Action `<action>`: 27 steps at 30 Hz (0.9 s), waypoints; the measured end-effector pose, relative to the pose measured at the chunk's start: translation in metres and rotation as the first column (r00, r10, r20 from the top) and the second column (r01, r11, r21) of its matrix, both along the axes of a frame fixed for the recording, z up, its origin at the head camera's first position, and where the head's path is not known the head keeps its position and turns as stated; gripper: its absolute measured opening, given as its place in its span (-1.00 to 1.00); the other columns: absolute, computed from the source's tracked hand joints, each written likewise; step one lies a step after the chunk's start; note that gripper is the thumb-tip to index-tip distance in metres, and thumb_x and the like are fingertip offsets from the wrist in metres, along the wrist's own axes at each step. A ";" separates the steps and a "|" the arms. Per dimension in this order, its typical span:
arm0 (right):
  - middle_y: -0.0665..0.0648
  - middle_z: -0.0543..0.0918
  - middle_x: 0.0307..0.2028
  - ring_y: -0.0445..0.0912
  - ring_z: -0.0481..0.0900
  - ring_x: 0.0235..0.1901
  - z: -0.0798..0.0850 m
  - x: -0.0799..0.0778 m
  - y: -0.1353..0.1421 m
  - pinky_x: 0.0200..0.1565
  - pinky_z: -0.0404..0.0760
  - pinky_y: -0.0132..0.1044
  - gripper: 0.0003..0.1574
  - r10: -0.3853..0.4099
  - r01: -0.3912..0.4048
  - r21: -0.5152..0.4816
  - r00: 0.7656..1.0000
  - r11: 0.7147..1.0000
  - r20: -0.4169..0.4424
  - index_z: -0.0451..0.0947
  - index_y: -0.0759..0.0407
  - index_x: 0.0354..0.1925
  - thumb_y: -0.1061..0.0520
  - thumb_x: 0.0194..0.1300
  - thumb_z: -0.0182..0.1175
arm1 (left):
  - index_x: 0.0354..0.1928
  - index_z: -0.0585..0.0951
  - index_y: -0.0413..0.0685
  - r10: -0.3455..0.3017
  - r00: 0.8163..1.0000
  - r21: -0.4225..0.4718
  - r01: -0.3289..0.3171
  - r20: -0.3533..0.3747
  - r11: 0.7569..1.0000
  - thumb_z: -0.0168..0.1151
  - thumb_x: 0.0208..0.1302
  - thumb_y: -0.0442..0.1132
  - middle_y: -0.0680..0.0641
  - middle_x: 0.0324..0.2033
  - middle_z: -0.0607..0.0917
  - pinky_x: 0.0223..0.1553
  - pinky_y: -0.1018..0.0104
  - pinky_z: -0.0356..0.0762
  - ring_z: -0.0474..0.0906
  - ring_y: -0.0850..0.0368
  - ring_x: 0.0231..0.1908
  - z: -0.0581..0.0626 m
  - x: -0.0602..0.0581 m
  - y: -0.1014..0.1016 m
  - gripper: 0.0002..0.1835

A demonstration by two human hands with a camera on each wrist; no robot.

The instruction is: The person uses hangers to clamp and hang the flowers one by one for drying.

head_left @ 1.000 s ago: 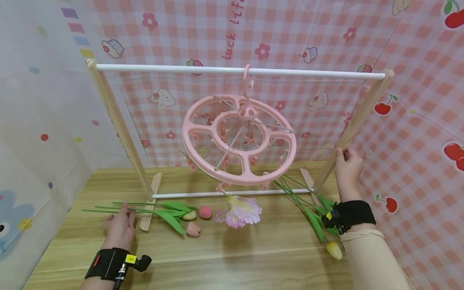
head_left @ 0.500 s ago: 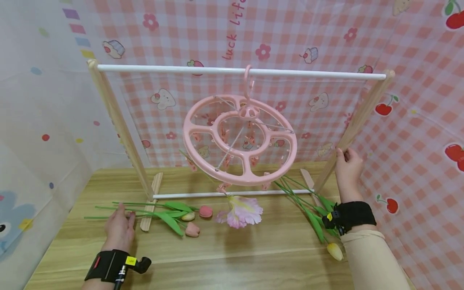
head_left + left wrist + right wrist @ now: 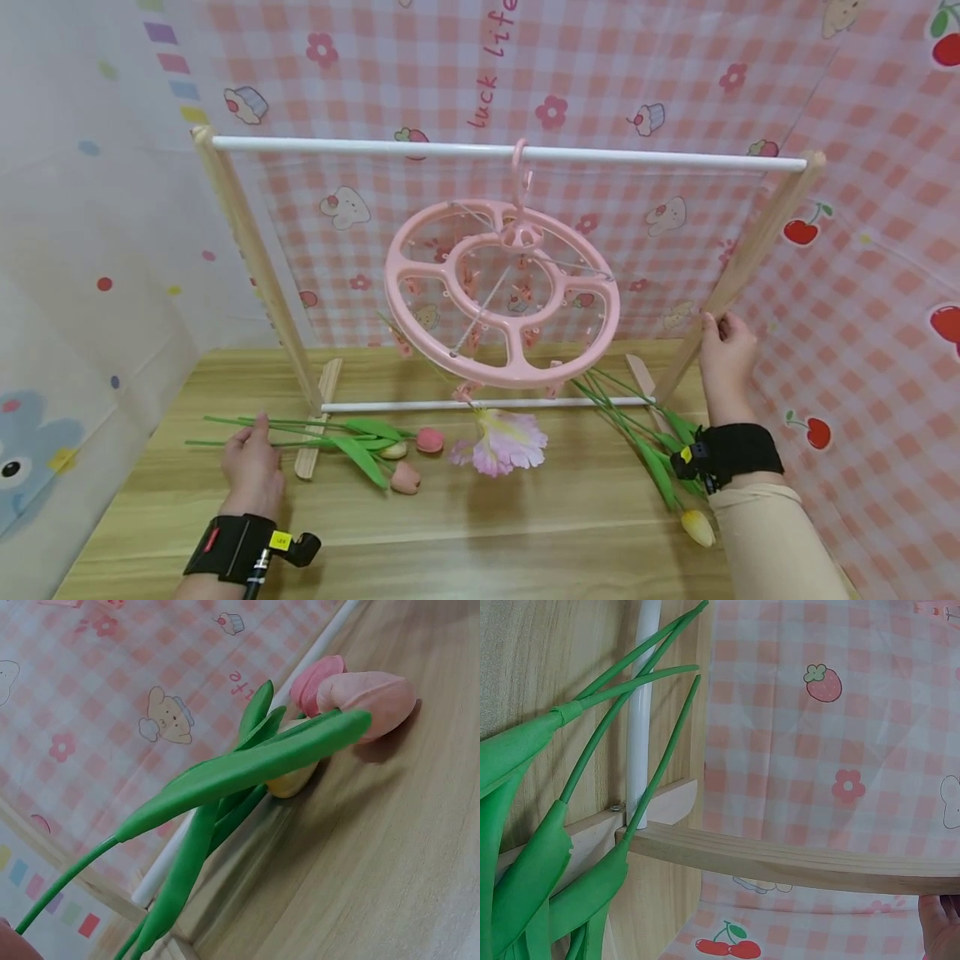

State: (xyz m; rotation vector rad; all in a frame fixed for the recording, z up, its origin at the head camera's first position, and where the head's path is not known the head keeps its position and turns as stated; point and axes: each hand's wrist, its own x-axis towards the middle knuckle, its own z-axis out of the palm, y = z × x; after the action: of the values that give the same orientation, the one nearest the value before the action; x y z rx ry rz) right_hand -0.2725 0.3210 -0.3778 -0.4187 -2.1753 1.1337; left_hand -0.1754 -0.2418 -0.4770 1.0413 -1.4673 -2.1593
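Pink-checked backdrop is hanging at twelve o'clock, dotted white cloth draping nine, wood-grain tabletop spanning six

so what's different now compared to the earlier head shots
Only a little: near the left hand, the bare stem ends of the tulips shifted, the nearest slightly right and toward the person, another slightly away. Whether the fingers pinch a stem is hidden. Unchanged: the right hand holds the wooden post; the pink hanger hangs from the white bar.

left: black strap, red tag, yellow label, dark cable | right: black band, beige sleeve
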 end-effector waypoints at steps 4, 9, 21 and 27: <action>0.25 0.61 -0.08 -0.03 0.57 -0.13 0.000 -0.001 -0.001 -0.19 0.57 -0.42 -0.52 -0.001 0.002 0.008 1.000 1.000 -0.009 0.56 0.33 -0.05 -0.05 0.39 -0.01 | -0.22 0.27 0.05 0.047 0.999 -0.002 -0.047 0.014 0.999 0.12 0.22 0.07 0.13 -0.14 0.24 -0.03 0.47 0.21 0.18 0.27 -0.09 0.000 0.002 0.000 -0.66; 0.24 0.63 -0.10 -0.03 0.57 -0.14 -0.001 -0.002 -0.001 -0.18 0.58 -0.41 -0.53 -0.007 0.007 0.017 1.000 1.000 -0.020 0.56 0.32 -0.03 -0.03 0.38 0.00 | -0.24 0.32 0.05 0.082 0.996 -0.007 -0.082 0.018 0.997 0.17 0.19 0.05 0.16 -0.13 0.27 -0.03 0.54 0.17 0.16 0.23 0.03 0.000 0.001 -0.002 -0.68; 0.26 0.64 -0.18 -0.35 0.48 -0.37 0.002 -0.002 0.004 -0.37 0.43 -0.63 -0.56 -0.002 0.003 0.047 1.000 0.999 -0.030 0.56 0.39 -0.12 0.01 0.37 0.03 | -0.21 0.51 -0.01 0.008 0.992 0.294 0.029 -0.123 0.955 0.23 0.16 -0.06 0.09 -0.30 0.43 -0.24 0.54 0.49 0.39 0.28 -0.27 0.006 0.002 -0.007 -0.76; 0.27 0.64 -0.18 -0.37 0.46 -0.38 0.001 -0.002 0.004 -0.38 0.41 -0.63 -0.56 0.010 -0.009 0.046 0.999 0.999 -0.030 0.55 0.40 -0.16 0.00 0.37 0.03 | -0.26 0.63 0.04 -0.054 0.976 0.332 0.123 -0.210 0.935 0.15 0.26 -0.17 0.06 -0.38 0.54 -0.30 0.54 0.50 0.45 0.27 -0.30 0.014 0.007 -0.004 -0.89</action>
State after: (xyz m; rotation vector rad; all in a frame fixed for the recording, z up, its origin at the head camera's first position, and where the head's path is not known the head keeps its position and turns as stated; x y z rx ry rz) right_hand -0.2744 0.3253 -0.3766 -0.3691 -2.1747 1.0862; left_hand -0.1680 -0.2458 -0.4631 0.8431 -1.0908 -2.5652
